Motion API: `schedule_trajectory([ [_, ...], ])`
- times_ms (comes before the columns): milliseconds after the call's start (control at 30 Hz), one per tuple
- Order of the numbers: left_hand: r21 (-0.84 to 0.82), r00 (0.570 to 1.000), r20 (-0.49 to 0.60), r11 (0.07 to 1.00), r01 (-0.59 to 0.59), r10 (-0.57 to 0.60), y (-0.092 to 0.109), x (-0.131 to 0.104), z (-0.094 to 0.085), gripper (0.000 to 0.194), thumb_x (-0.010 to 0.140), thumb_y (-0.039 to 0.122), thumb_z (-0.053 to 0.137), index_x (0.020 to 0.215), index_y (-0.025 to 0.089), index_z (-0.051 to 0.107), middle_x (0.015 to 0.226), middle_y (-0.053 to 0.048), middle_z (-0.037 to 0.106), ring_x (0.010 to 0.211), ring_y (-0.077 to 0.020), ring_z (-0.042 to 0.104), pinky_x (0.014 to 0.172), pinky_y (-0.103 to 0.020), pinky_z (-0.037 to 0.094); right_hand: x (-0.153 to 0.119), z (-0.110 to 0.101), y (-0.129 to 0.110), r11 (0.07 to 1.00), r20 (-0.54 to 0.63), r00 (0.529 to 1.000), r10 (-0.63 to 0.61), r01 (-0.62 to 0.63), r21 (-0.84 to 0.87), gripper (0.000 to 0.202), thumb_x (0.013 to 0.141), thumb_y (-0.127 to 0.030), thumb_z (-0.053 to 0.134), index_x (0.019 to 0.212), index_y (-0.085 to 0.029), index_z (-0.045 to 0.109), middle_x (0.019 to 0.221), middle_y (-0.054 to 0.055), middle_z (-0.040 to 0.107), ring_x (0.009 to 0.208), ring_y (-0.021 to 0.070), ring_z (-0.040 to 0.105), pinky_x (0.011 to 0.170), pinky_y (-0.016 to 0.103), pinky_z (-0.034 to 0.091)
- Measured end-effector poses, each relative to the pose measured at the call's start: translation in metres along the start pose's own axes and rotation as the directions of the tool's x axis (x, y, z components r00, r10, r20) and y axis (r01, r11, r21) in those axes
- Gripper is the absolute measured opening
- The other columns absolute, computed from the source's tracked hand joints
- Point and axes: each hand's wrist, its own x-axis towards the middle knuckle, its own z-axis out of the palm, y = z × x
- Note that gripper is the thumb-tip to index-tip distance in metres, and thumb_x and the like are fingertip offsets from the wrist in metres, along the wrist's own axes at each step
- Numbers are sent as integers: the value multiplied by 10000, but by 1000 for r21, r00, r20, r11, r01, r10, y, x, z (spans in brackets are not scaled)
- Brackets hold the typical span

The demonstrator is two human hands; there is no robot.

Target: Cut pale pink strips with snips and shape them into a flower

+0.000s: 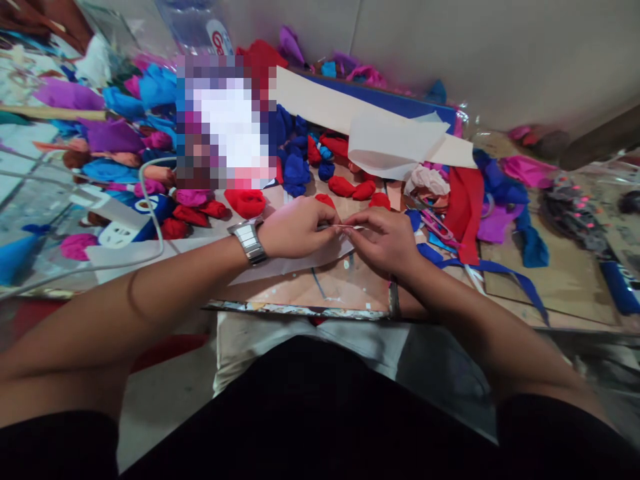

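Note:
My left hand (297, 227), with a metal watch on its wrist, is closed in a pinch just above the table. Facing it, my right hand (387, 240) pinches with thumb and fingertips. A thin pale strand (345, 227) runs between both sets of fingertips; whether it is wire or thread I cannot tell. Bundled red crepe pieces (345, 188) lie just beyond the hands, and dark blue bundles (296, 167) sit behind those. Under my left hand and wrist is a white paper sheet (137, 260).
A white power strip (123, 227) and a pale cable (159, 230) lie at left among purple and blue pieces. Behind are a pale card strip (315, 100) and a clear bottle (195, 27). At right are a red strip (463, 213) and a blue ribbon (510, 270).

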Motion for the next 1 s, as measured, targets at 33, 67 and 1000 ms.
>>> schedule_trajectory([
  [33,-12,1000,2,1000,0,0,0,0,0,330,954,356,577,711,160,685,571,18,527,541,-109,395,575,-289,277,0,0,0,1000,-5,1000,-16,16,-12,100,956,-331,747,979,-242,787,927,33,827,833,208,768,832,350,592],
  [67,-22,1000,1,1000,-3,3,0,0,0,346,957,361,573,687,163,663,565,20,512,541,-108,386,574,-291,273,0,0,0,999,-6,999,-35,35,-24,81,957,-315,742,979,-248,783,926,28,825,839,210,766,839,359,589],
  [1000,-189,999,-53,982,-5,-5,-4,3,3,263,907,313,585,757,141,714,655,9,625,620,-107,504,603,-249,352,3,-4,-4,975,-6,989,-150,147,-165,79,989,-320,705,982,-250,743,903,35,797,869,241,742,855,425,535],
])
